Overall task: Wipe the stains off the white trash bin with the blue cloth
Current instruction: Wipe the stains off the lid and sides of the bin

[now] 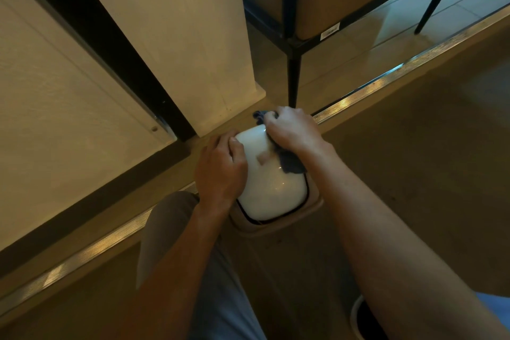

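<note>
I see the person's trouser leg (pixel 176 229) nearest, below and left of the bin (pixel 269 179). A shoe (pixel 364 320) shows at the bottom edge, below and right of the bin. The bin lies tipped on the floor (pixel 414 174), its white rounded body facing up and its beige rim (pixel 276 229) on the near side. A small pale mark (pixel 262 159) sits on the white surface, toward the bin's far half. The left hand (pixel 220 168) rests on the bin's left flank, fingers curled over the edge; its grip is on the bin. The right hand (pixel 292 130) is at the bin's far right corner, its grip closed around the cloth (pixel 289 163); the cloth is bunched under the palm, pressed to the bin, with one end hanging at the wrist and another poking out beyond the knuckles. Beyond the bin a metal strip (pixel 372 91) crosses the floor. Farther off stand a black frame leg (pixel 294 77) and a pale wall (pixel 193 36).
</note>
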